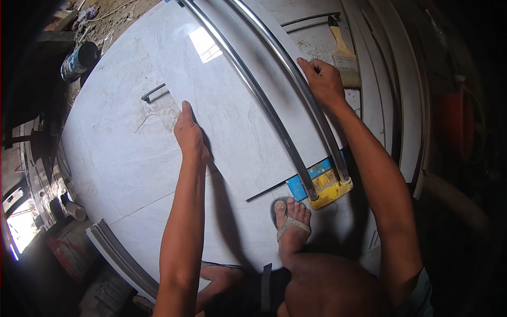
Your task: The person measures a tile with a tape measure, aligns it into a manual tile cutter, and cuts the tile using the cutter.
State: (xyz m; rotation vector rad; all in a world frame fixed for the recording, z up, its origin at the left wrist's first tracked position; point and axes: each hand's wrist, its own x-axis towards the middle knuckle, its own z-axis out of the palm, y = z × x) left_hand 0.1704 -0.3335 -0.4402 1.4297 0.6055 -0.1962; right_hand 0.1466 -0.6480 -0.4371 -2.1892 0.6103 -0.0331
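Observation:
A pale grey, veined tile [222, 137] lies under the two chrome rails [253, 87] of a manual tile cutter. The cutter's yellow end piece [332, 191] and blue base [298, 189] show at the near end. My left hand [190, 132] grips the tile's left edge, thumb on top and fingers hidden beneath. At the right, beyond the rails, my right hand [325, 84] is closed at the tile's other edge, its thumb and forefinger together.
A wide brush [344, 58] lies to the right of my right hand. Dark metal handles [154, 92] lie at the left. A dark can [79, 61] stands upper left, tile strips [124, 264] lower left, and a reddish bucket [454, 124] far right. My sandalled foot [293, 222] is beside the cutter.

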